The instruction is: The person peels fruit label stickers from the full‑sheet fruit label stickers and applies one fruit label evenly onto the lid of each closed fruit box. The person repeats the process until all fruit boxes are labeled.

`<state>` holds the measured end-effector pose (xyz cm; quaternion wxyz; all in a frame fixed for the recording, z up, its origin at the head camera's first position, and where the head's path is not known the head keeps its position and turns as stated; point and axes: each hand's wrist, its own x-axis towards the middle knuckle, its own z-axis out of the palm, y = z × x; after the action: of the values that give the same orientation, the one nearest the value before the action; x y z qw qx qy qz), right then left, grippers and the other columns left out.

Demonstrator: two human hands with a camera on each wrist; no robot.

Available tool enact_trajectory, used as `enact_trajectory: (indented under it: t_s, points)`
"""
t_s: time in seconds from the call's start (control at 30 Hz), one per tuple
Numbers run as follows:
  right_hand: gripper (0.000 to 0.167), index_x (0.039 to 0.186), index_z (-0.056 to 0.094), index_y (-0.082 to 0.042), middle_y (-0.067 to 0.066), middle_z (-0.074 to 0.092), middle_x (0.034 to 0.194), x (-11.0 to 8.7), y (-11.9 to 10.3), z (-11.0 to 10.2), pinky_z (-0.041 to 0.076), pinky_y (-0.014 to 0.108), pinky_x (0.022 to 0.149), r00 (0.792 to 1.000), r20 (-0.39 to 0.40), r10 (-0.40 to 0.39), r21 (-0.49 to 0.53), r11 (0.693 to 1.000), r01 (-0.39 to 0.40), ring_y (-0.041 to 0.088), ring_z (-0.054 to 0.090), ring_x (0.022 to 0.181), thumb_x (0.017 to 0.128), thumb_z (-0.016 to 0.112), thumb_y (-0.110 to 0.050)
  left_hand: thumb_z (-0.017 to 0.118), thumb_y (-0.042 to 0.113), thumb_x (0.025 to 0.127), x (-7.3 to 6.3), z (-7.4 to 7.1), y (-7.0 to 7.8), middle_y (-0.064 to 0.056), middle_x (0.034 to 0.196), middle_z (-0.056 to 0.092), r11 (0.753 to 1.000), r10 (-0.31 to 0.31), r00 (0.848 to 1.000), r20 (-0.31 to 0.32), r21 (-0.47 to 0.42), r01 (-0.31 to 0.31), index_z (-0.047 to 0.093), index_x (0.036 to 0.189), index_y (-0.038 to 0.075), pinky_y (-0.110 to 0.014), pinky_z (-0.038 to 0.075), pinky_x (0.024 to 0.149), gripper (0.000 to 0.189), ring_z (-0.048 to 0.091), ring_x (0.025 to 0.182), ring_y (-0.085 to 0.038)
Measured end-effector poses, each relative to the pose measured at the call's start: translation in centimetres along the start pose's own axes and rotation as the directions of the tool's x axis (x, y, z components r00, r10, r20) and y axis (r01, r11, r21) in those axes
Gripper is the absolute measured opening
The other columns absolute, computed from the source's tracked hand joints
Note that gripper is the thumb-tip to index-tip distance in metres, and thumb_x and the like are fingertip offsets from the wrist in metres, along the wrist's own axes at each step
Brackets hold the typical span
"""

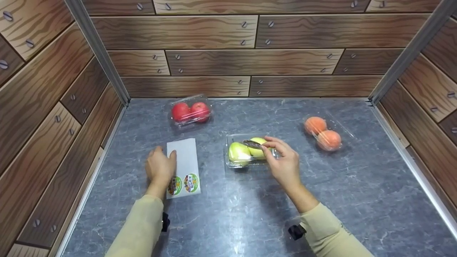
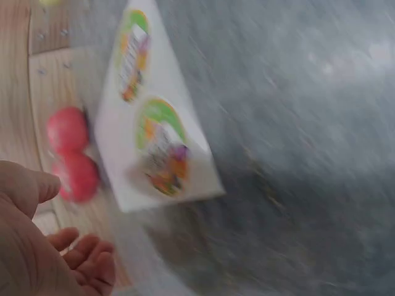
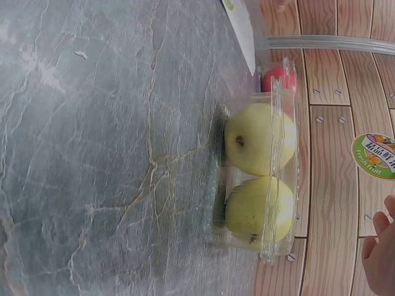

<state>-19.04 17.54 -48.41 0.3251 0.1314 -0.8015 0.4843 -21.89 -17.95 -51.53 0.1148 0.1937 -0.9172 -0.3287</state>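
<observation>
Head view: we're likely labelling; right hand (image 1: 284,162) pinches sticker (image 1: 253,144) above green-fruit box (image 1: 234,165), left hand (image 1: 160,167) loose; level placement seems needed next.

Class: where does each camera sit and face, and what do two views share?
On the head: facing forward, down at grey marbled tabletop; left hand, right hand, beige sleeves show.
On left wrist: facing white rectangular sticker sheet; left hand shows.
On right wrist: facing yellow-green round fruits in clear plastic box; right hand partly shows.
Head and right wrist share these fruits.
</observation>
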Motion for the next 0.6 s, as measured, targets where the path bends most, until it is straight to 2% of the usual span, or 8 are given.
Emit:
enact_trajectory:
  t_s: [0.1, 0.17, 0.27, 0.4, 0.47, 0.6]
  points:
    - [0.004, 0.093, 0.082, -0.007, 0.007, 0.079, 0.116, 0.0, 0.2, -0.3, 0.051, 0.02, 0.1, 1.0, 0.001, 0.018, -0.006, 1.0, -0.018, 0.031, 0.075, 0.111, 0.091, 0.083, -0.004, 0.077, 0.026, 0.096, -0.6, 0.4, 1.9, -0.028, 0.121, 0.07, 0.983, 0.14, 0.987, -0.082, -0.105, -0.148, 0.068, 0.127, -0.005, -0.059, 0.053, 0.096, 0.045, 0.067, 0.112, -0.048]
    - [0.003, 0.094, 0.081, -0.006, 0.007, 0.079, 0.117, 0.0, 0.3, -0.6, 0.052, 0.023, 0.1, 0.999, 0.006, 0.032, -0.007, 0.999, -0.032, 0.03, 0.074, 0.111, 0.092, 0.083, -0.005, 0.079, 0.023, 0.094, -1.2, 0.7, 3.3, -0.025, 0.115, 0.072, 0.953, 0.229, 0.965, -0.13, -0.17, -0.249, 0.07, 0.122, -0.005, -0.057, 0.054, 0.095, 0.04, 0.068, 0.108, -0.046]
    - [0.004, 0.095, 0.081, -0.004, 0.007, 0.079, 0.118, 0.0, 0.3, -0.9, 0.054, 0.03, 0.101, 0.998, 0.017, 0.053, -0.009, 0.999, -0.053, 0.03, 0.074, 0.113, 0.093, 0.082, -0.008, 0.08, 0.019, 0.093, -2.0, 1.3, 5.2, -0.022, 0.109, 0.074, 0.898, 0.338, 0.924, -0.18, -0.23, -0.374, 0.071, 0.117, -0.004, -0.055, 0.055, 0.092, 0.034, 0.07, 0.103, -0.042]
    - [0.005, 0.095, 0.081, -0.004, 0.007, 0.078, 0.119, 0.1, 0.4, -1.1, 0.054, 0.041, 0.103, 0.997, 0.021, 0.075, -0.002, 0.997, -0.075, 0.03, 0.073, 0.115, 0.095, 0.08, -0.009, 0.08, 0.02, 0.094, -2.9, 1.9, 7.2, -0.019, 0.108, 0.074, 0.845, 0.424, 0.886, -0.189, -0.271, -0.461, 0.072, 0.117, -0.003, -0.053, 0.056, 0.093, 0.033, 0.07, 0.103, -0.038]
    - [0.005, 0.095, 0.081, -0.004, 0.008, 0.078, 0.118, 0.1, 0.5, -1.2, 0.053, 0.045, 0.104, 0.997, 0.018, 0.081, 0.002, 0.997, -0.082, 0.031, 0.072, 0.115, 0.095, 0.081, -0.009, 0.081, 0.021, 0.094, -3.3, 2.3, 8.0, -0.017, 0.108, 0.074, 0.828, 0.446, 0.877, -0.179, -0.291, -0.48, 0.072, 0.118, -0.002, -0.052, 0.056, 0.094, 0.034, 0.07, 0.103, -0.036]
    - [0.006, 0.095, 0.08, -0.003, 0.009, 0.078, 0.118, 0.1, 0.7, -1.4, 0.052, 0.047, 0.105, 0.996, 0.012, 0.093, -0.004, 0.996, -0.093, 0.032, 0.072, 0.116, 0.094, 0.081, -0.009, 0.081, 0.022, 0.095, -4.1, 3.1, 9.3, -0.016, 0.11, 0.074, 0.805, 0.473, 0.869, -0.147, -0.329, -0.494, 0.072, 0.119, 0.0, -0.05, 0.055, 0.097, 0.034, 0.07, 0.105, -0.035]
